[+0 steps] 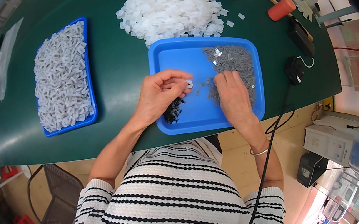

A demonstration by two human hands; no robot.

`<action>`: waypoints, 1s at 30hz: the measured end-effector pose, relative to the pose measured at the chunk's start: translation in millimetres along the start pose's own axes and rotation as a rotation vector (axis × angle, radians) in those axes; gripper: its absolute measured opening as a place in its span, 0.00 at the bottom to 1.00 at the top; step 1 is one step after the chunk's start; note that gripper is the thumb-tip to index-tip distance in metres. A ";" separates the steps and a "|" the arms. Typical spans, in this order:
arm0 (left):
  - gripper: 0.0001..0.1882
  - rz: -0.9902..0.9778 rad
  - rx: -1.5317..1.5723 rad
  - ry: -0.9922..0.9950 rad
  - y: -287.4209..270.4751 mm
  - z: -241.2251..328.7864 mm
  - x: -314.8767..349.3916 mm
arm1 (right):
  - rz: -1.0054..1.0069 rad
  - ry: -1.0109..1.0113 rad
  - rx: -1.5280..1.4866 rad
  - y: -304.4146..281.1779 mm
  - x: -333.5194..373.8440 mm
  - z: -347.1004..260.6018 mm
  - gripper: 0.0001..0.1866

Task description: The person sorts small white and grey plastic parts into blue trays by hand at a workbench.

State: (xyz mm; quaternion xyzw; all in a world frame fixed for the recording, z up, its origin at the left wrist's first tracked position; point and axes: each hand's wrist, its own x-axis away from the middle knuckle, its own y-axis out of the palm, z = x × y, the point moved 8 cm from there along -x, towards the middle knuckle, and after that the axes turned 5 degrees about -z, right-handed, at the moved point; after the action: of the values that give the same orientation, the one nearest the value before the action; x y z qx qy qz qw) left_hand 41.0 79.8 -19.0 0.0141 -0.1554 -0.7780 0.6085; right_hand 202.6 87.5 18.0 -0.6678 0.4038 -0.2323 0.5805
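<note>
My left hand (160, 94) is over the left part of a blue tray (196, 126), pinching a small white plastic piece (189, 84) with a dark spot in its middle. Under that hand lies a small heap of black parts (172, 111). My right hand (235, 98) reaches into a pile of small grey parts (237, 58) at the tray's right side. Its fingertips are pressed together on the pile's edge, and whatever they hold is hidden. A few loose grey bits (198, 91) lie between the hands.
Behind the tray rises a big heap of white translucent pieces (171, 7). At left, another blue tray (91, 120) is full of similar pieces (62, 79). A red cylinder (281, 9), a black adapter (294, 69) and a hanging black cable (266, 165) are on the right.
</note>
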 end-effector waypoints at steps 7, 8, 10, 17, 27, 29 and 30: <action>0.09 0.025 0.002 -0.008 0.1 -3.3 1.5 | 0.046 0.157 -0.617 -25.9 -2.8 7.0 0.05; 0.09 0.023 -0.012 -0.007 1.1 -3.0 1.1 | 0.076 0.181 -0.792 -25.2 -3.7 5.7 0.03; 0.09 0.017 -0.014 -0.013 1.7 -3.6 1.3 | 0.052 0.165 -0.811 -21.3 -5.6 -1.9 0.04; 0.09 0.052 0.006 -0.022 2.4 -4.3 2.6 | 0.093 0.193 -0.913 -12.3 -11.6 -12.0 0.09; 0.10 0.056 0.028 0.035 3.4 -3.3 7.2 | 0.023 0.132 -0.735 -16.6 -20.4 -21.5 0.15; 0.09 0.075 -0.021 0.058 1.9 -3.3 8.0 | 0.044 0.081 -0.672 -20.8 -22.3 -26.5 0.15; 0.09 0.075 -0.022 0.058 2.3 -2.9 8.6 | 0.045 0.081 -0.673 -21.0 -23.4 -27.5 0.15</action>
State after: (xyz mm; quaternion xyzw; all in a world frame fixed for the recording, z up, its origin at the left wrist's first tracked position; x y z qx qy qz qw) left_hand 41.6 70.5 -19.8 0.0242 -0.1294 -0.7554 0.6419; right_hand 173.6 90.3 47.9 -0.8032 0.4950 -0.0995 0.3161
